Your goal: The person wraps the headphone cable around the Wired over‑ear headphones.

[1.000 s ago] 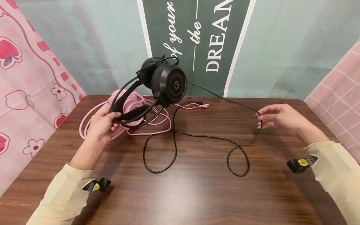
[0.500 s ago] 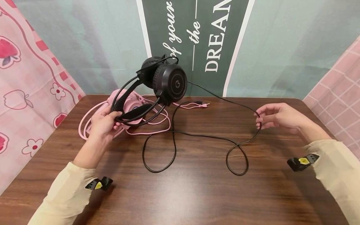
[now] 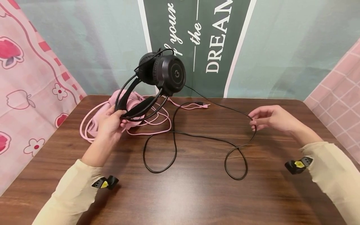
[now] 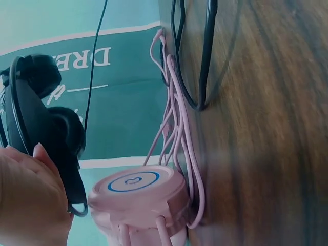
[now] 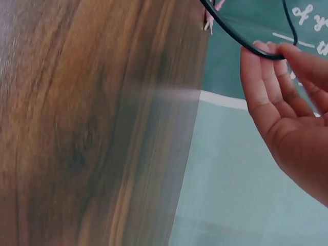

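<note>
My left hand (image 3: 110,123) grips the headband of a black over-ear headset (image 3: 175,74), which is held up off the table with its ear cups pointing away. In the left wrist view the black headset (image 4: 66,133) stands beside the fingers. A thin black cable (image 3: 209,136) runs from the headset to my right hand (image 3: 272,118), then down in loops on the table. Thumb and fingertips of the right hand pinch that cable, as the right wrist view shows at the cable (image 5: 233,33). Partly hidden behind the left hand lies a pink headset (image 4: 138,189).
The brown wooden table (image 3: 197,187) carries the pink headset's coiled pink cable (image 3: 152,133). Pink plugs (image 3: 206,106) lie near the back edge beside the black cable's end (image 3: 199,103). A printed cloth (image 3: 112,47) hangs behind; pink cloth (image 3: 31,93) hangs at the left.
The black headset has risen a little and shifted slightly with the left hand, which moved to the right. My right hand has moved slightly left with the cable still pinched.
</note>
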{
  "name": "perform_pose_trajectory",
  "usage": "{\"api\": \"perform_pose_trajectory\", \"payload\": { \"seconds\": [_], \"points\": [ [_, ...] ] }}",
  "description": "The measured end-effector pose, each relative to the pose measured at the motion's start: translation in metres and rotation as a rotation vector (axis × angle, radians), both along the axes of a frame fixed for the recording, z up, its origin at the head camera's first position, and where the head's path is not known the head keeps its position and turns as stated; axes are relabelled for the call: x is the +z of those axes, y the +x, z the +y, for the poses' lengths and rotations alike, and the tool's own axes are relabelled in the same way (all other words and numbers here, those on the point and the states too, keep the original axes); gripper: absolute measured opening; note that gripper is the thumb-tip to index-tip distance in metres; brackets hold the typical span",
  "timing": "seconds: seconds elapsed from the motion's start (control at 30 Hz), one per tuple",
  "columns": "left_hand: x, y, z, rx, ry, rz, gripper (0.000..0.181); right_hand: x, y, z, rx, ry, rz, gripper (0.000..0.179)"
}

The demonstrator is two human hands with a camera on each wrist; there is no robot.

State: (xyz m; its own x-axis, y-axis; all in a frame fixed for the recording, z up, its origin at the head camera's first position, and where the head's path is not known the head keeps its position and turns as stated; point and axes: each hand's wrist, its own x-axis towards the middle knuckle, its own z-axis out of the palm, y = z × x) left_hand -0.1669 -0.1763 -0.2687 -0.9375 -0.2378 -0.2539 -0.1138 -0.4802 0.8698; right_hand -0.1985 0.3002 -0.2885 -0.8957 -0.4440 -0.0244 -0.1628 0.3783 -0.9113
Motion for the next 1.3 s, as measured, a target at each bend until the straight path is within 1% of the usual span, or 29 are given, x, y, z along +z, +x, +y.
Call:
{"api": "perform_pose_trajectory", "payload": {
  "seconds": [0.1,0.2,0.3,0.4,0.5,0.6,0.7,0.83,0.9,0.97,1.07,1.17,1.3],
  "points": [
    [0.002,-0.002,0.007,0.067,-0.042,0.004,0.031,0.001,0.003,-0.009,0.026,0.052,0.033,0.015],
    [0.002,-0.006,0.013,0.107,-0.105,0.031,0.038,0.003,0.005,-0.017,0.067,0.092,0.044,0.015],
    [0.003,-0.009,0.019,0.122,-0.153,0.056,0.047,0.004,0.005,-0.022,0.114,0.126,0.06,0.016],
    [0.002,-0.012,0.026,0.128,-0.185,0.069,0.054,0.006,0.006,-0.026,0.156,0.132,0.078,0.016],
    [0.001,-0.014,0.032,0.137,-0.219,0.067,0.054,0.008,0.006,-0.03,0.182,0.124,0.099,0.015],
    [0.0,-0.015,0.036,0.121,-0.235,0.059,0.058,0.013,0.008,-0.033,0.194,0.124,0.136,0.015],
    [-0.003,-0.017,0.04,0.103,-0.258,0.06,0.058,0.017,0.009,-0.038,0.213,0.137,0.19,0.014],
    [-0.007,-0.018,0.045,0.105,-0.31,0.101,0.051,0.023,0.009,-0.045,0.263,0.136,0.255,0.016],
    [-0.009,-0.019,0.047,0.1,-0.332,0.125,0.045,0.026,0.009,-0.049,0.288,0.135,0.275,0.016],
    [-0.011,-0.019,0.049,0.094,-0.341,0.138,0.043,0.028,0.009,-0.054,0.306,0.136,0.288,0.016],
    [-0.012,-0.019,0.052,0.076,-0.345,0.144,0.045,0.034,0.009,-0.062,0.291,0.16,0.332,0.015],
    [-0.013,-0.017,0.056,0.068,-0.378,0.138,0.049,0.042,0.009,-0.069,0.254,0.175,0.373,0.015],
    [-0.013,-0.015,0.06,0.051,-0.433,0.137,0.052,0.052,0.01,-0.078,0.219,0.162,0.386,0.015]
  ]
}}
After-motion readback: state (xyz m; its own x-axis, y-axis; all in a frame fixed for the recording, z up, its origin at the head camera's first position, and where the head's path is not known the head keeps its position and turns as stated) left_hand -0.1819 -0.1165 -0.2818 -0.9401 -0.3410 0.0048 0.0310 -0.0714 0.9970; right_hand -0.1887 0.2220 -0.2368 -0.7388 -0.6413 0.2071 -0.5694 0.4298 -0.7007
